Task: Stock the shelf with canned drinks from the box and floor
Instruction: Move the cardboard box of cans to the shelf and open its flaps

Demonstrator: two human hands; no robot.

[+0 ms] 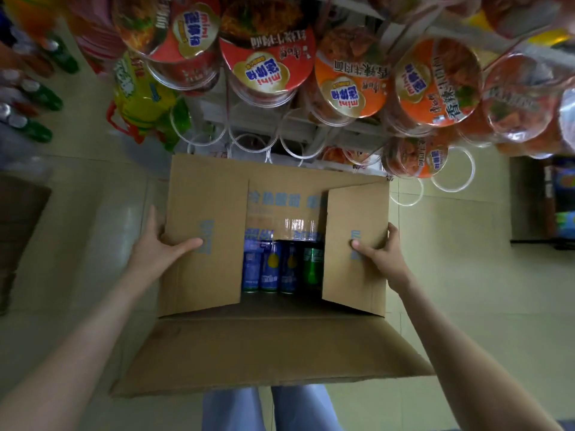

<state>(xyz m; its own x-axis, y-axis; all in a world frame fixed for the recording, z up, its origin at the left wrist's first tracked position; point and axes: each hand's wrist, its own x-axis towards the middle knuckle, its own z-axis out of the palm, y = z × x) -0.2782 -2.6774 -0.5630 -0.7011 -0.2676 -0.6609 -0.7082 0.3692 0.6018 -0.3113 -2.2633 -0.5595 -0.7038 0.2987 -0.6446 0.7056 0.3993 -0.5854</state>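
A brown cardboard box (pixel 205 275) with blue print sits in front of me over the tiled floor, its flaps partly open. Through the gap I see blue canned drinks (pixel 269 269) and one green can (pixel 312 269) standing upright inside. My left hand (pixel 158 247) grips the outer edge of the left flap, thumb lying on top. My right hand (pixel 379 253) grips the outer edge of the right flap, thumb pressed on the cardboard. The near flap (pixel 267 353) hangs open toward my legs.
A rack of instant noodle cups (pixel 267 57) in clear rings hangs just beyond the box. Green bottles (pixel 40 98) line the far left. A yellow bag (pixel 140 98) stands left of the rack. A dark shelf unit (pixel 547 200) is at right, another carton (pixel 18 225) at left.
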